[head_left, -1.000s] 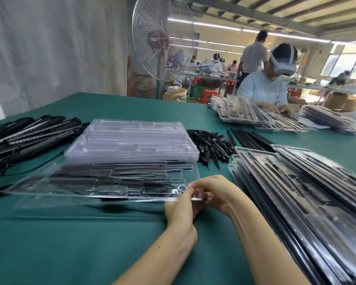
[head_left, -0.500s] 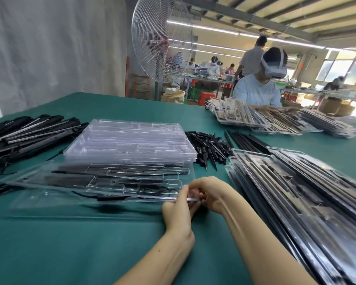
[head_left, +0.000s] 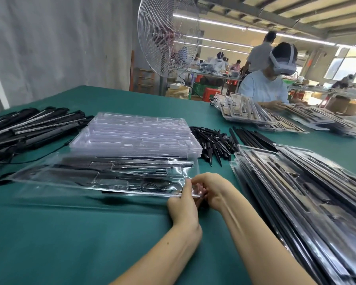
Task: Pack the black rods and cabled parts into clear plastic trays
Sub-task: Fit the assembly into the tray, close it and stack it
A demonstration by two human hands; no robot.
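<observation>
Our left hand [head_left: 182,204] and right hand [head_left: 213,189] still pinch a corner of the filled clear plastic tray [head_left: 90,177], apparently sealing it

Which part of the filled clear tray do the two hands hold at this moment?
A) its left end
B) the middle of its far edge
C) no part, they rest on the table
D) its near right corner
D: the left hand and the right hand both pinch the near right corner of the filled tray, whose other end reaches leftward over the green table.
</observation>
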